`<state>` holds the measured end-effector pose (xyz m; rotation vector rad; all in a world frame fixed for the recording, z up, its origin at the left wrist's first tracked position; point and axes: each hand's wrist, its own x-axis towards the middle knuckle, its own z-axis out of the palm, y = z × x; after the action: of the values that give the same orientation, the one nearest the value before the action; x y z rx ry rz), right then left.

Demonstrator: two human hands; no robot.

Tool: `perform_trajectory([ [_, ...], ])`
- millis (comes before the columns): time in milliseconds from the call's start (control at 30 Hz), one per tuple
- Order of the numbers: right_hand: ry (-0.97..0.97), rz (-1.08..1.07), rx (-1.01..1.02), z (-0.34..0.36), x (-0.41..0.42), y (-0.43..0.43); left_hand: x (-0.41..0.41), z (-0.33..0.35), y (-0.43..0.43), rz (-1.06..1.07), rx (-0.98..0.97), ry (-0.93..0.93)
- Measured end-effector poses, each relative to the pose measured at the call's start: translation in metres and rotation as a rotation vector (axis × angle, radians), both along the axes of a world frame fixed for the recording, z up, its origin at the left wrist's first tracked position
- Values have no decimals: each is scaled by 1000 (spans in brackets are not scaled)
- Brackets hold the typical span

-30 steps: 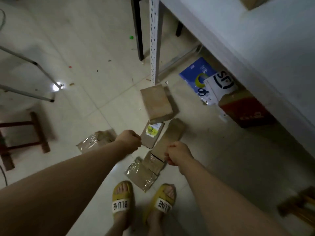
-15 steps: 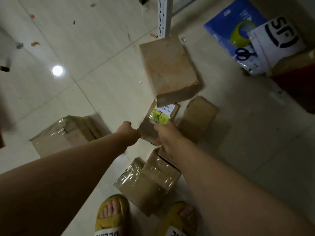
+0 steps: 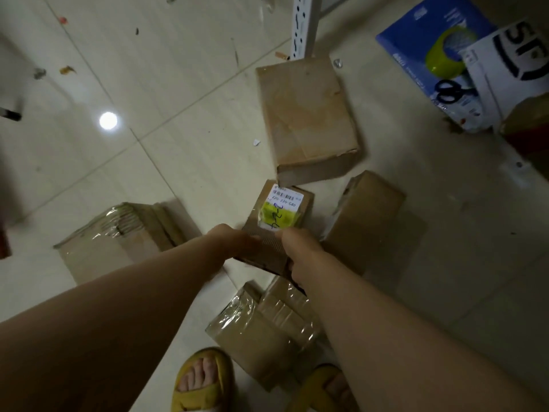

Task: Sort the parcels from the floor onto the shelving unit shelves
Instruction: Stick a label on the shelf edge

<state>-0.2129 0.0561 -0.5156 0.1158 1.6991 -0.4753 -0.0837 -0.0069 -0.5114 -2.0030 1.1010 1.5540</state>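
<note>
I see both hands closed on the near end of a small cardboard parcel [image 3: 277,248] bearing a white and yellow label [image 3: 279,211]: my left hand [image 3: 234,240] grips its left edge, my right hand [image 3: 300,248] curls round its right corner. I cannot tell whether it is off the floor. Its far end meets a large flat brown parcel [image 3: 306,114] below the shelving upright [image 3: 303,25]. Another brown parcel [image 3: 365,215] lies just right, a tape-wrapped parcel [image 3: 118,242] left, and taped parcels [image 3: 267,331] by my yellow slippers [image 3: 202,379].

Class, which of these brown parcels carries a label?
The small parcel between the left hand and right hand: only it shows a white-and-yellow barcode label.
</note>
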Motion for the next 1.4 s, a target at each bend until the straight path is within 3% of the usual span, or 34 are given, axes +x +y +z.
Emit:
perform_trajectory([
  [133,24,-35,-33,58,13,18,7,60,23,256,162,84],
  [233,-90,-187,-87,118,18,36,6,121,44,395,211,167],
  [333,-113,-274,-126,181,14,55,8,184,57,428,235,173],
  [433,-65,-367,-201,248,7,67,7,250,67,506,381,255],
  [533,73,-295,-297,323,-1,71,-1,315,74,473,462,333],
  [667,227,-96,-400,430,-19,66,-14,405,63,359,335,423],
  [867,212,116,-478,593,-61,60,-13,574,16,424,-149,577],
  [1000,263,242,-568,698,-76,66,6,679,-3,154,-261,701],
  [1100,398,209,-687,769,-81,71,10,748,-2,-78,-272,786],
  [1267,458,-59,-932,873,-91,84,-1,850,2,-97,-331,911],
  [1400,459,-123,-977,935,-100,103,-12,922,2,-174,-287,963],
])
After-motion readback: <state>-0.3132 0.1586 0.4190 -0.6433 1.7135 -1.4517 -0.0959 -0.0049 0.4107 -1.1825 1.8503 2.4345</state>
